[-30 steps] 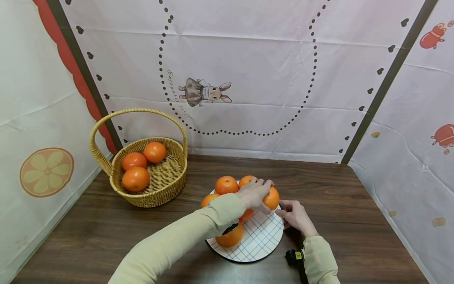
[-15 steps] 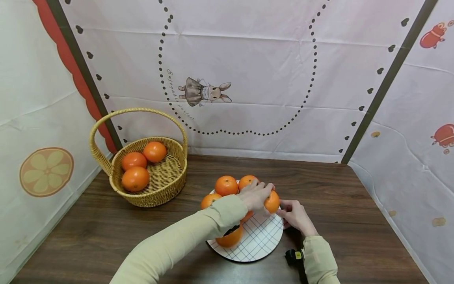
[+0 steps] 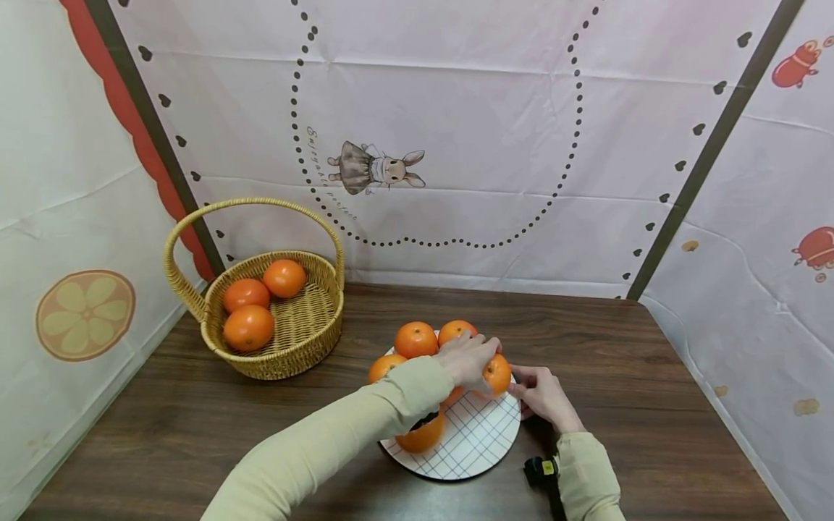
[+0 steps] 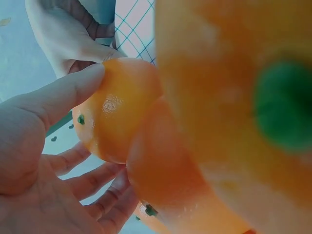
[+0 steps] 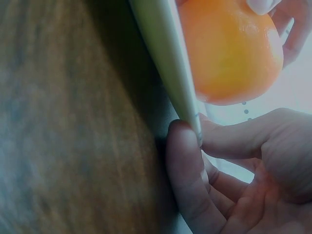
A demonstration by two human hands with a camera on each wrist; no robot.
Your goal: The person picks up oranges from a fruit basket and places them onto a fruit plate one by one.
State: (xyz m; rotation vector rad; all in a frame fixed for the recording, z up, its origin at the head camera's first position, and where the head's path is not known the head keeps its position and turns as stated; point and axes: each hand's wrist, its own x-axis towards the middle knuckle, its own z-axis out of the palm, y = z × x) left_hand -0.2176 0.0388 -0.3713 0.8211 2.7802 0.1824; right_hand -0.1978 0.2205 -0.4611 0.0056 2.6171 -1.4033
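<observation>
My left hand (image 3: 466,359) reaches across the plate and grips an orange (image 3: 498,374) at the plate's right side, thumb and fingers around it in the left wrist view. That orange sits low over the plate, beside other oranges on it. The round white plate (image 3: 478,438) has a blue grid pattern. On its right rim, my right hand (image 3: 542,396) pinches the edge between thumb and fingers; the right wrist view shows the plate rim (image 5: 168,58) between them. Several more oranges (image 3: 415,339) lie on the plate's far and left parts, some partly hidden by my left hand and sleeve.
A woven basket (image 3: 306,360) with a tall handle stands at the back left of the dark wooden table (image 3: 619,362). It holds 3 oranges (image 3: 250,328). Printed white cloth (image 3: 482,145) walls the table in at the back and sides.
The orange in my left hand has come down slightly toward the plate, the hand shifting with it a little. My right hand stays on the rim, and the basket is unchanged.
</observation>
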